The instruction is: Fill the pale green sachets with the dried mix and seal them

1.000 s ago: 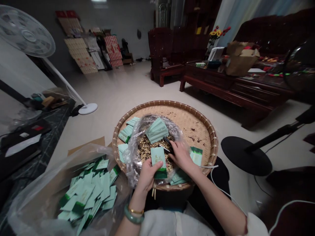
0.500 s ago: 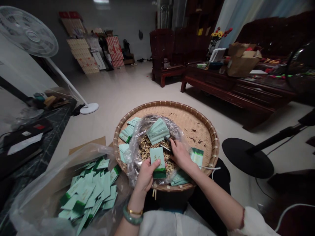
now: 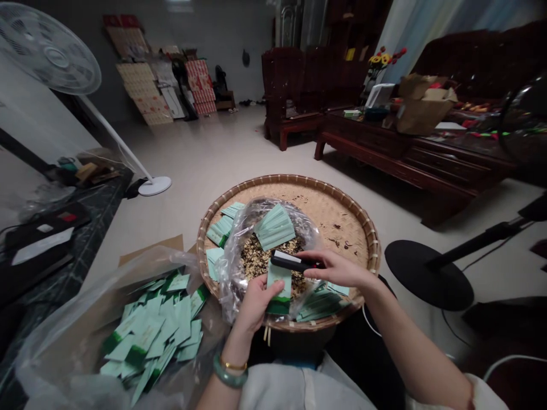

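Observation:
My left hand [image 3: 259, 300] pinches the lower part of a pale green packet [image 3: 280, 286] with a dark green band at its bottom. My right hand [image 3: 335, 266] grips a black-and-white handheld bag sealer [image 3: 294, 262], which lies across the packet's top edge. Beneath both hands, a clear plastic bag [image 3: 233, 279] is spread open around a mix of dry brown and pale flakes [image 3: 254, 259]. Several fanned packets [image 3: 274, 226] rest on that mix. The bag sits in a round woven bamboo tray [image 3: 342, 210], with more packets [image 3: 318, 303] near my right wrist.
At lower left, a large plastic-lined box [image 3: 77, 319] holds a heap of green packets [image 3: 158, 324]. A white standing fan [image 3: 156, 185] is at the left, and a black round stand base [image 3: 429, 276] at the right. Beyond are a dark wooden table [image 3: 410, 154] and stacked boxes [image 3: 145, 94].
My right hand has brought the sealer up and turned it level, over the packet's top edge. The packet has shifted slightly right and is now partly covered by the sealer.

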Demonstrator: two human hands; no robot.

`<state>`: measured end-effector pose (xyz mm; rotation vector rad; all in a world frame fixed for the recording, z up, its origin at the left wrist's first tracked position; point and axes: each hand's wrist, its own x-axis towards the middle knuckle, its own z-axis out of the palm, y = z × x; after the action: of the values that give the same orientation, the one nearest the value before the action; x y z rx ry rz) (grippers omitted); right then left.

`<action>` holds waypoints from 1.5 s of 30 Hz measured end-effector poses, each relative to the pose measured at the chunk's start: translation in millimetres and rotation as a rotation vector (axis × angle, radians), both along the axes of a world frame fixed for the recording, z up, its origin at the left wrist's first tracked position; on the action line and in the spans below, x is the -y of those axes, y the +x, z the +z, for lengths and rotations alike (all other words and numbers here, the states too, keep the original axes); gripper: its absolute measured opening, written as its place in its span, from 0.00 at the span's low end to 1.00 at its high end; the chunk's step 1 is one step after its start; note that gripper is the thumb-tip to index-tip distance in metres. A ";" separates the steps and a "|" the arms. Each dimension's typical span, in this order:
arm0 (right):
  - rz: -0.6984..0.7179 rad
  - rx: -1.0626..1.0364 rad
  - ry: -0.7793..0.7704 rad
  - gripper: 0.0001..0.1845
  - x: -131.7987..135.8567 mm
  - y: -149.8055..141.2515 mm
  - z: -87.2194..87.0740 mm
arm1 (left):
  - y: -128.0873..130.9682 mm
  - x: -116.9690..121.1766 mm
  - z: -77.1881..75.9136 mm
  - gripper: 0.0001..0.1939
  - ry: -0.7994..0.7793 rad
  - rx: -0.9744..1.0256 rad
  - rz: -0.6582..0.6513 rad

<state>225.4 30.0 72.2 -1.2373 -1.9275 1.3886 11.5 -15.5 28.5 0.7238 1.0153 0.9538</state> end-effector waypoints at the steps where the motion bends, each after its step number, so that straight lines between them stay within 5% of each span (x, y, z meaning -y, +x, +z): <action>1: 0.012 0.006 0.008 0.26 -0.1 -3.4 1.8 | 0.3 0.4 0.3 0.23 -0.007 -0.002 -0.014; 10: 0.035 -0.024 0.078 0.18 -3.3 -17.3 -2.3 | -5.6 0.2 1.1 0.21 0.025 -0.040 -0.026; 19: -0.036 -0.061 -0.002 0.18 -6.4 -13.6 -10.6 | -13.0 3.3 -13.5 0.23 0.067 -0.177 0.060; 29: -0.173 -0.290 -0.314 0.26 -8.4 -7.8 -19.7 | -21.2 4.9 -8.9 0.23 0.329 -0.562 0.132; 40: -0.163 -0.162 -0.139 0.21 1.6 -20.9 -17.7 | -24.8 3.9 -11.5 0.20 0.334 -0.567 0.118; 45: -0.169 -0.202 -0.212 0.25 0.7 -19.3 -17.4 | -27.5 3.6 -14.1 0.21 0.334 -0.568 0.130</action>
<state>206.1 29.3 54.8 -1.2679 -1.5367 1.5923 -15.9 -19.1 14.3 1.2650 1.4258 1.0705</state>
